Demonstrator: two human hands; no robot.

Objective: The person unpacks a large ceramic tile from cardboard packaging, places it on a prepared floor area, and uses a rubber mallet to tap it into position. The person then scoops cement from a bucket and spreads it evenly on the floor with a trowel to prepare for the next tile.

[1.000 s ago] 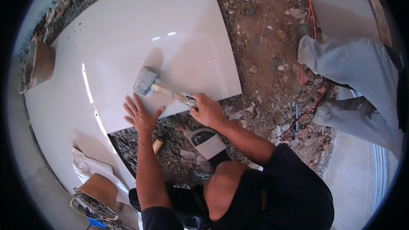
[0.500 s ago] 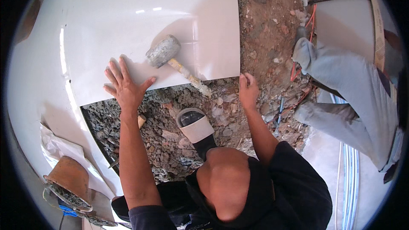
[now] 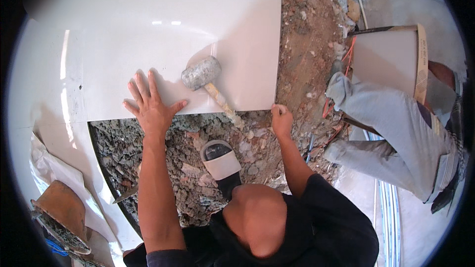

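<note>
My left hand [image 3: 153, 109] lies spread on the large glossy white tile [image 3: 123, 44], near its lower edge. At the tile's lower right corner, my right hand [image 3: 281, 117] is closed, fingers gripping the edge. A grey-headed mallet [image 3: 201, 73] rests on the tile between them, its pale, caked handle overhanging the edge. Below lies a rough bed of mortar and rubble [image 3: 183, 168], with my sandalled foot [image 3: 220, 160] on it. A metal trowel [image 3: 123, 195] is partly hidden behind my left forearm.
At lower left are a mortar bucket [image 3: 63, 207] and white sheeting [image 3: 59, 163]. On the right, another person in grey trousers [image 3: 391, 113] is beside a boxed stack of tiles [image 3: 383, 62]. Pipes [image 3: 388, 222], red cable [image 3: 349, 52] and a narrow metal tool [image 3: 310, 146] lie nearby.
My right hand has let go of the mallet, which now lies on the tile, and has moved right to the tile's corner. My left hand stays spread on the tile. The view has shifted.
</note>
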